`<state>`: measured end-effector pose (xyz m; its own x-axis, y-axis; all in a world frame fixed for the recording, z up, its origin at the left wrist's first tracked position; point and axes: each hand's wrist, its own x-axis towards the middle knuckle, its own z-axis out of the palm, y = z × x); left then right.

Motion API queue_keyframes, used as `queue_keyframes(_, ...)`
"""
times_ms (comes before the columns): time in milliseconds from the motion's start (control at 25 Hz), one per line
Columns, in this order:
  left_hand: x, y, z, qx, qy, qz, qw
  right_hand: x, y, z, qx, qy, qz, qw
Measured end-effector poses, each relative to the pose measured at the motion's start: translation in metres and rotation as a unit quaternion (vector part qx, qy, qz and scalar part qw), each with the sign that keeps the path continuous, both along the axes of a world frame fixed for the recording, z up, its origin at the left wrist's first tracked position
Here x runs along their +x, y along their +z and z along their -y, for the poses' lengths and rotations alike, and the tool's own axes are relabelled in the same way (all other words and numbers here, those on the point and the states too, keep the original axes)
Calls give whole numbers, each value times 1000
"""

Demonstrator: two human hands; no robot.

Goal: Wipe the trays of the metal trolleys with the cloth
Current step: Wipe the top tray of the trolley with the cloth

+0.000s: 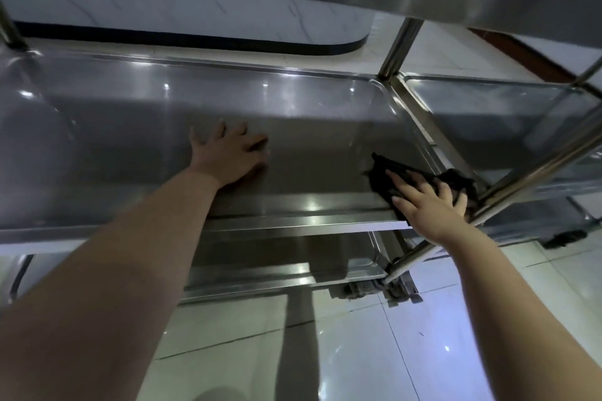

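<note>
Cloth (384, 174) at tray (293, 101) corner, mid-wipe.
We press it flat-fingered with right hand (430, 205); left hand (231, 153) flat, open, bracing us.

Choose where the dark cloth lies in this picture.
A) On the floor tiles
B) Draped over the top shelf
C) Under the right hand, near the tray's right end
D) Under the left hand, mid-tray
C: the right hand presses the dark cloth flat on the trolley's middle tray near its right end, while the left hand rests on bare metal.
</note>
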<state>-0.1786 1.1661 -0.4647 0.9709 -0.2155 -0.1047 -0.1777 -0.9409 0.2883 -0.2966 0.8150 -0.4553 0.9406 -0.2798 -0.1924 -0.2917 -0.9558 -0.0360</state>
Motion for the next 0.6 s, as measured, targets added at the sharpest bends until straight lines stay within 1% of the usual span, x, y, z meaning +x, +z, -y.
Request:
queue_keyframes(40,0,4,-4,-80,9,-5,997,4,1,-21,4,-23,2,1000)
queue_keyframes(80,-2,8,-11,-204,25,-14,978,8,2,-49,3,-29,4,1000)
queue_keyframes(120,-6,14,-17,-336,44,-21,941,10,0,-83,-3,-14,12,1000)
queue_keyframes(160,-11,22,-28,-426,64,-11,902,10,-2,-126,-8,18,24,1000)
queue_keyframes(200,-16,29,-40,-461,75,9,884,8,-4,-172,-1,57,35,998)
queue_keyframes(240,-21,34,-52,-447,83,28,890,5,-4,-221,14,100,35,994)
queue_keyframes(320,-33,41,-76,-376,93,39,921,-2,-1,-302,40,191,-12,981)
queue_keyframes(360,-44,43,-86,-346,97,37,933,-3,4,-326,50,224,-42,972)
queue_keyframes(400,-57,43,-92,-324,98,52,939,1,11,-331,67,238,-57,967)
queue_keyframes(440,-72,43,-92,-310,95,93,941,8,18,-322,88,225,-45,969)
queue_keyframes(480,-85,43,-86,-305,82,135,939,16,23,-303,104,183,-4,978)
queue_keyframes(520,-96,43,-74,-301,61,155,939,25,29,-278,115,122,47,985)
queue_keyframes(560,-105,41,-58,-279,36,150,948,34,32,-254,123,67,77,987)
queue_keyframes(600,-113,36,-39,-220,10,123,968,41,32,-236,144,38,80,986)
